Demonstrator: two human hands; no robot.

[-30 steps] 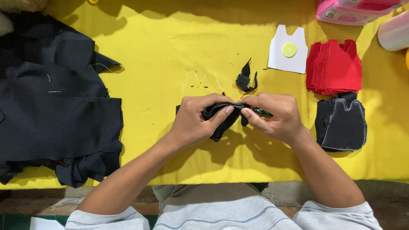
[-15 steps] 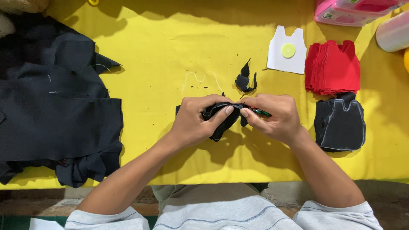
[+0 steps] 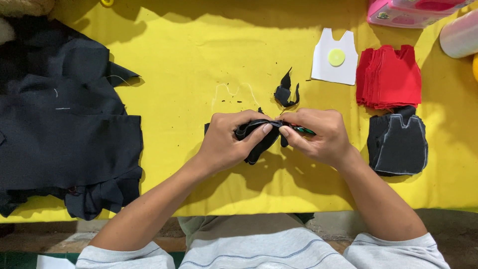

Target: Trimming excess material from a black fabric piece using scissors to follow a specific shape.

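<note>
Both my hands meet over the middle of the yellow table cover (image 3: 199, 60). My left hand (image 3: 226, 144) pinches a small piece of black fabric (image 3: 259, 147) that is folded and bunched between the fingers. My right hand (image 3: 321, 137) grips the same piece at its right edge, thumb tip against my left thumb. A small green and red object (image 3: 302, 130) pokes out between my right fingers; I cannot tell what it is. The fabric is held just above the table.
A big heap of black cloth (image 3: 64, 134) covers the left. Behind my hands lie a black scrap (image 3: 286, 93) and a chalk outline (image 3: 234, 94). To the right are a white vest-shaped template (image 3: 326, 67), red cut pieces (image 3: 388, 77), black cut pieces (image 3: 398, 144), a pink box (image 3: 403, 12) and a spool (image 3: 460, 35).
</note>
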